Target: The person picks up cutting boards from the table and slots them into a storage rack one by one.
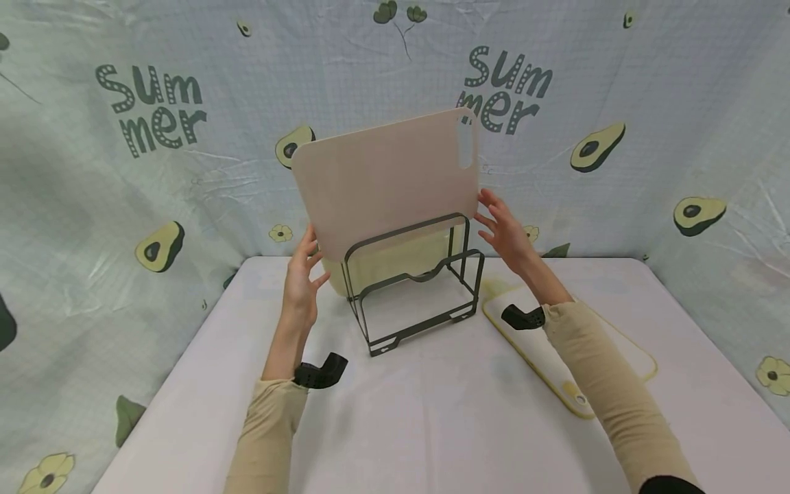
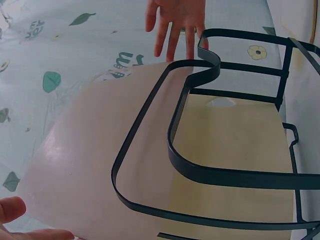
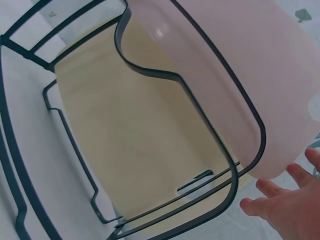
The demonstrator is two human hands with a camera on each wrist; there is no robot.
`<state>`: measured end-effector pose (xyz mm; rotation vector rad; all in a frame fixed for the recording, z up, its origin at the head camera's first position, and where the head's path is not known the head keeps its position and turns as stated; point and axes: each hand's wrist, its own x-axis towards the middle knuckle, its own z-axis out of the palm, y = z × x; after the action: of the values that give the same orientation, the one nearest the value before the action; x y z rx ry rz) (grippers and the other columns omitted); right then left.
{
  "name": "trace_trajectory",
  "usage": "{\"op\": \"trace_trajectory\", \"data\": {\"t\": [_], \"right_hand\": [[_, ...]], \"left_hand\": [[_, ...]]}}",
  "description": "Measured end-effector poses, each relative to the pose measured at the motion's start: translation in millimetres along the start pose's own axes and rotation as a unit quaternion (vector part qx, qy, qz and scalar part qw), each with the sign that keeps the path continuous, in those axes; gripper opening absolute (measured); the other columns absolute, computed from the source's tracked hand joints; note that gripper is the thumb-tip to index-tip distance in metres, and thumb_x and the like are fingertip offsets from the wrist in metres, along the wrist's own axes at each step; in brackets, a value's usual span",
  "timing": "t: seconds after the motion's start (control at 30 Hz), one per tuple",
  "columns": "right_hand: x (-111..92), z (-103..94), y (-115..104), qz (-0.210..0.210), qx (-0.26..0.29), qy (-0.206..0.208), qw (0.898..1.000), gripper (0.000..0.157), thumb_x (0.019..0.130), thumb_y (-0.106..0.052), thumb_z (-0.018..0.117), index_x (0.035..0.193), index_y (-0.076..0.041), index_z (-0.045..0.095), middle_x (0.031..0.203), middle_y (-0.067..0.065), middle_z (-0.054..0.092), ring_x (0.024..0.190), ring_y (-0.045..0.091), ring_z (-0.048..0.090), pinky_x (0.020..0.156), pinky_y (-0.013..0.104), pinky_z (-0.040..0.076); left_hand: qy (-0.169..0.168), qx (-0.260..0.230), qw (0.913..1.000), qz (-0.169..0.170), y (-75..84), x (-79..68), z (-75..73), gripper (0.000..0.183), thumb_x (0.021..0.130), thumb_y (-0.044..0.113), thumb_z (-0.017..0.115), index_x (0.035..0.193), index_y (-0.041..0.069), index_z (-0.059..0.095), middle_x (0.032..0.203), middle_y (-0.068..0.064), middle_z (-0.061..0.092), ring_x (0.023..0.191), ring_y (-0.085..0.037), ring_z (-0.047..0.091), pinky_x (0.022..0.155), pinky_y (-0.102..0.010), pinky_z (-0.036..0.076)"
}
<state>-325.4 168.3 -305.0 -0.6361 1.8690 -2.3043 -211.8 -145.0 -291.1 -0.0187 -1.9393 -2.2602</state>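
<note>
A pink cutting board (image 1: 389, 185) stands tilted on its long side in a black wire rack (image 1: 426, 329), rising well above it. A cream-yellow cutting board (image 1: 395, 257) stands in the rack too, lower and partly covered by the pink one. My left hand (image 1: 300, 281) is at the pink board's lower left edge, fingers against the edge and thumb held apart. At the right edge, my right hand (image 1: 507, 233) has its fingers spread, fingertips at or very near the board. In the right wrist view, those fingers (image 3: 267, 187) are beside the board's corner.
A white cutting board with a yellow rim (image 1: 537, 360) lies flat on the white table (image 1: 395, 425), right of the rack and partly under my right forearm. Behind the table hangs a printed cloth (image 1: 370, 75) with avocados and lettering.
</note>
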Motion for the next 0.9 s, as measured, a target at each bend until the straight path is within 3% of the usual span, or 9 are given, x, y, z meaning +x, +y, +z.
{"op": "trace_trajectory", "data": {"t": [0.4,0.9], "right_hand": [[-3,-1.5,21,0.02,0.007,0.007,1.0,0.049,0.098,-0.023,0.02,0.144,-0.014,0.006,0.15,0.007,0.003,0.136,0.033,0.007,0.111,0.049,0.0],[-9,4.1,25,0.035,0.008,0.017,0.999,0.047,0.098,-0.02,0.016,0.144,-0.012,0.005,0.15,0.01,0.002,0.133,0.036,0.01,0.11,0.048,0.001]], "left_hand": [[0.013,0.012,0.9997,-0.019,-12.6,-8.7,-2.3,0.048,0.096,0.031,0.027,0.143,0.027,0.017,0.146,-0.006,0.017,0.132,-0.025,0.021,0.106,-0.051,0.02],[0.02,0.02,0.9986,-0.045,-20.2,-13.5,-4.2,0.049,0.097,0.033,0.026,0.144,0.025,0.015,0.147,-0.01,0.012,0.134,-0.03,0.018,0.105,-0.054,0.02]]}}
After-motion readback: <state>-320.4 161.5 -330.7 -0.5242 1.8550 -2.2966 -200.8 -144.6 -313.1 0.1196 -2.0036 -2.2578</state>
